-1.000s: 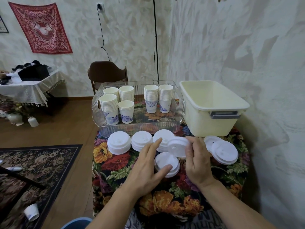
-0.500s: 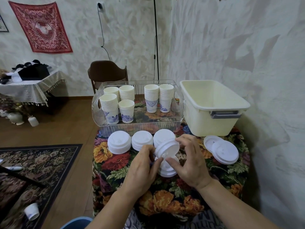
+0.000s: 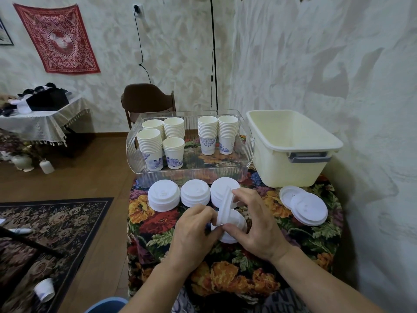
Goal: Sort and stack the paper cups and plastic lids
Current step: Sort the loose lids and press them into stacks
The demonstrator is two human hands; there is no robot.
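Note:
A single white plastic lid (image 3: 223,206) stands on edge between my hands, above a short stack of lids (image 3: 237,224) on the floral tablecloth. My right hand (image 3: 252,224) pinches the tilted lid at its top and bottom rim. My left hand (image 3: 194,231) has curled fingers touching its lower left edge. Three lid stacks stand behind: left (image 3: 163,195), middle (image 3: 195,193), right (image 3: 222,186). Two loose lids (image 3: 308,207) lie at the right. Several stacks of paper cups (image 3: 151,145) fill a clear tray (image 3: 191,175).
A cream plastic tub (image 3: 291,152) stands at the back right beside the tray, close to the wall. A brown chair (image 3: 146,100) is behind the table. On the floor at left lie a patterned rug (image 3: 45,222) and a fallen cup (image 3: 44,289).
The lid was carried from the right toward the near stack and turned from flat to standing on edge. My left hand lifted off the stack and curled up to the lid.

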